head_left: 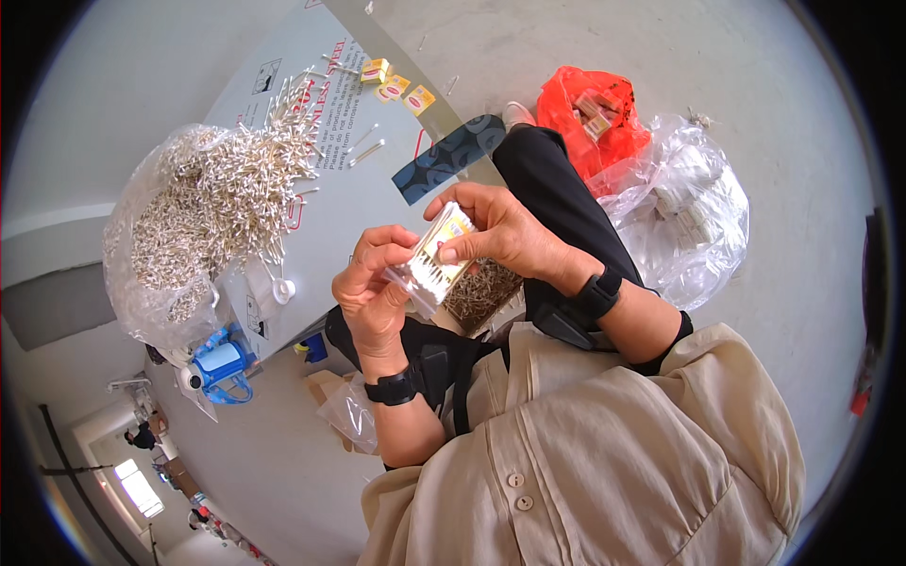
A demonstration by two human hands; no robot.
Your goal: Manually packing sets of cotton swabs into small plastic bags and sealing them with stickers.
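Head view: left hand (pixel 376 281) and right hand (pixel 500 229) clamp their grip on a swab packet (pixel 435 260); a clear bag (pixel 143 316) holds swabs (pixel 212 212).

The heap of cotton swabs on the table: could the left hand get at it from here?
Likely yes: the heap spills from its clear bag onto the table, with no barrier before the left hand, though that hand holds a swab packet.

Pale grey floor (pixel 793 283), bright window (pixel 140 488)
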